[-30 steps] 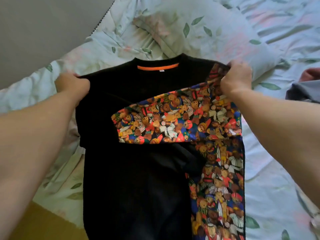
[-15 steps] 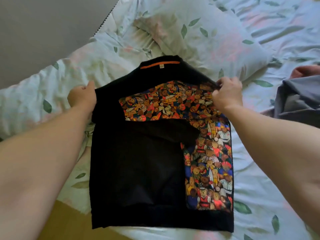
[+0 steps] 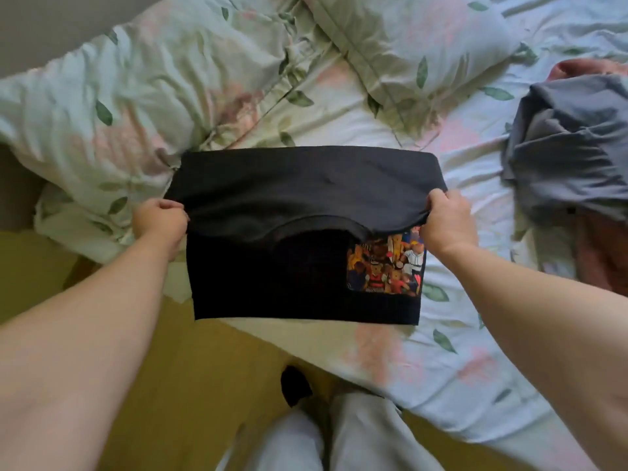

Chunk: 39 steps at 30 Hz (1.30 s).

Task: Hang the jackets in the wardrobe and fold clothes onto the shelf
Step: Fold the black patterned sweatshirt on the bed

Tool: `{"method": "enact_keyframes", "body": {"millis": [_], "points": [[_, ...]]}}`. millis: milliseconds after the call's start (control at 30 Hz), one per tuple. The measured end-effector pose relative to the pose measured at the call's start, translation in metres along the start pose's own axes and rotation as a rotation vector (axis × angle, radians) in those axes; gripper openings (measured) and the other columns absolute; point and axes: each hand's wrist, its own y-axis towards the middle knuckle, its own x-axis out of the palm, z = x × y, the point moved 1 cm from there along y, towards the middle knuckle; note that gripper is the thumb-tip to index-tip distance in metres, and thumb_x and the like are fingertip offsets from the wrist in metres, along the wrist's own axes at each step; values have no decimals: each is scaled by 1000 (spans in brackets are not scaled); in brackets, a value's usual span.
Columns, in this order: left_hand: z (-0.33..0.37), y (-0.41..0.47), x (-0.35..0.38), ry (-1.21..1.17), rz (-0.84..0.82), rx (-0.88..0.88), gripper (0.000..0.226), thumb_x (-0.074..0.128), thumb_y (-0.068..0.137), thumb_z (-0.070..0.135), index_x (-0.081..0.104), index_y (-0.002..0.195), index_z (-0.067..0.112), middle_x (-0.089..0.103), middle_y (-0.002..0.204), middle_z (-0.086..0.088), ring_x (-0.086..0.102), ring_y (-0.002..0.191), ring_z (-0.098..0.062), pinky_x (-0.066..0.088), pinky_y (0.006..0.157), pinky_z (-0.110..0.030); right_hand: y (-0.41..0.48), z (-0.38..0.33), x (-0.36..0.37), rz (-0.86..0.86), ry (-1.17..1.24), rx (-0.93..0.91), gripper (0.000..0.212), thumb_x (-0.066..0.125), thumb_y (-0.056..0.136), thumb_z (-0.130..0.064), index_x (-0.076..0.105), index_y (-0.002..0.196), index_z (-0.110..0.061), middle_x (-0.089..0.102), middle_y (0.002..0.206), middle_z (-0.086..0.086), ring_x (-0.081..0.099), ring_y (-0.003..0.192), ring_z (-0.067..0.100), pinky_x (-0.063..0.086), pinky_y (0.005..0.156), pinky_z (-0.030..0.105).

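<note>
Since the black sweatshirt (image 3: pixel 289 185) looks soft, light and limp, its outer corners are likely the best holds. It lies half-folded near the edge of the bed (image 3: pixel 424 368), with the left grip (image 3: pixel 159 222) and right grip (image 3: pixel 446 223) each clamped on a corner of the folded-over half.
</note>
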Motion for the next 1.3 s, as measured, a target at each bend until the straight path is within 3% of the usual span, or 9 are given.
{"method": "enact_keyframes", "body": {"millis": [233, 367, 467, 600, 733, 800, 933, 1100, 1300], "points": [[-128, -34, 4, 332, -40, 120, 31, 52, 80, -8, 69, 84, 17, 67, 101, -8, 63, 94, -32, 57, 87, -45, -95, 41, 84, -210, -177, -10, 17, 57, 84, -13, 43, 91, -17, 42, 100, 8, 43, 101, 34, 47, 66, 42], [-160, -27, 10, 402, -55, 251, 24, 55, 82, -9, 69, 88, 10, 62, 114, -12, 61, 102, -32, 50, 81, -35, -116, 47, 114, -223, -235, 10, 22, 56, 82, -6, 39, 92, -16, 38, 96, 8, 42, 100, 36, 41, 63, 40], [-177, -30, 15, 470, -83, 355, 12, 57, 90, -2, 65, 94, 6, 48, 121, -14, 53, 98, -29, 45, 89, -35, -120, 50, 131, -175, -246, 30, 28, 56, 82, 0, 35, 94, -15, 37, 100, 11, 39, 101, 37, 38, 61, 40], [-193, -33, 20, 593, -135, 368, 16, 59, 89, 2, 60, 103, 10, 40, 132, -11, 50, 106, -31, 38, 96, -31, -125, 51, 145, -158, -262, 11, 28, 52, 78, 3, 39, 98, -11, 43, 104, 16, 42, 102, 37, 40, 75, 43], [-174, -47, 17, 954, -100, 304, 35, 61, 80, 14, 62, 114, 21, 47, 134, -11, 43, 127, -37, 28, 112, -45, -135, 44, 136, -272, -421, 13, 23, 46, 76, -2, 40, 92, -18, 49, 99, 4, 52, 102, 30, 25, 114, 59], [-158, -60, 16, 991, -32, 338, 42, 59, 81, 17, 59, 122, 18, 48, 136, -14, 39, 132, -38, 21, 118, -49, -137, 30, 122, -284, -392, 60, 19, 46, 80, -9, 45, 96, -19, 54, 107, 5, 51, 108, 31, 26, 113, 58], [-113, -85, 41, 917, -32, 691, 48, 55, 95, 28, 51, 139, 10, 42, 150, -14, 34, 143, -33, 26, 120, -50, -122, -22, 105, -131, -244, -92, 36, 48, 92, -28, 54, 125, -15, 53, 136, 10, 44, 130, 32, 31, 113, 54], [-58, -81, 120, 902, -144, 933, 58, 38, 105, 36, 25, 158, 17, 15, 168, -6, 10, 156, -27, 12, 125, -52, -64, -113, 125, -104, -51, -297, 60, 26, 107, -41, 18, 160, -16, 9, 169, 6, 2, 156, 25, 10, 125, 50], [-37, -22, 210, 1048, -110, 1108, 62, 12, 105, 51, 2, 161, 26, -4, 170, 1, -6, 156, -28, -4, 121, -64, 36, -145, 182, 9, -115, -274, 61, 14, 107, -44, 7, 162, -20, -1, 170, 1, -7, 156, 18, -5, 125, 50]]}}
